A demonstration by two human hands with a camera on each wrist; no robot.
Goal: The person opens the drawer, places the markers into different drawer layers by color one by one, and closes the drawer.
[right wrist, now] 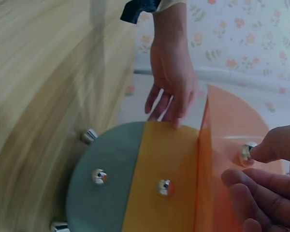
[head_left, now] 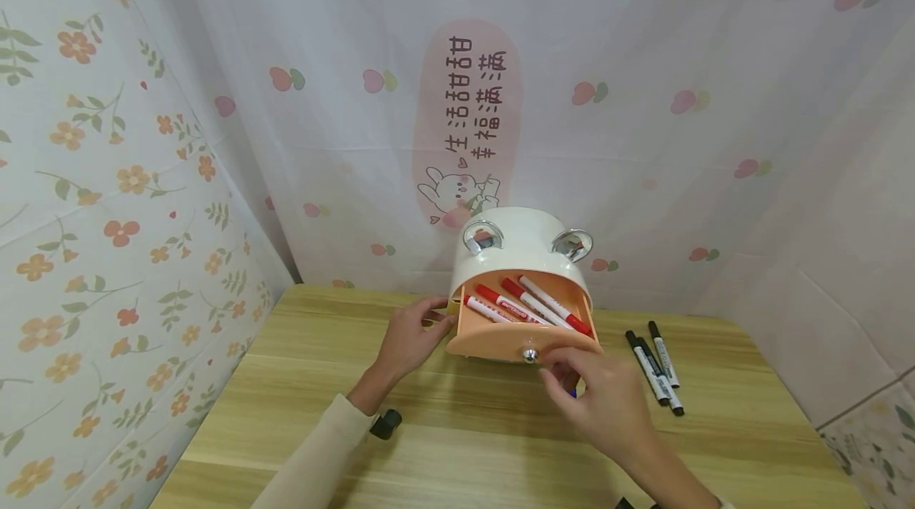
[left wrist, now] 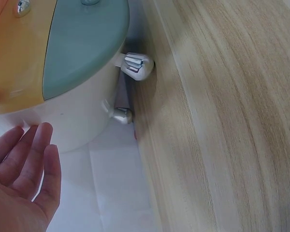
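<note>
A small rounded white cabinet point(head_left: 511, 235) with round silver ears stands on the table. Its peach top drawer point(head_left: 493, 341) is pulled out, with several red-and-white markers point(head_left: 512, 305) inside. The yellow drawer point(right wrist: 159, 159) and green drawer point(right wrist: 106, 164) below are closed. My left hand point(head_left: 415, 337) is at the cabinet's left side, fingers extended and fingertips close to its wall. Beside the silver knob point(head_left: 530, 355) of the peach drawer is my right hand point(head_left: 608, 398), fingers loosely bent. In the right wrist view its thumb overlaps the knob point(right wrist: 246, 153); no grip round it shows.
Several black-and-white markers point(head_left: 656, 370) lie on the wooden table point(head_left: 457, 445) right of the cabinet. A small blue thing point(head_left: 573, 393) shows below my right hand, mostly hidden. Printed curtains point(head_left: 343, 128) hang behind and at the left.
</note>
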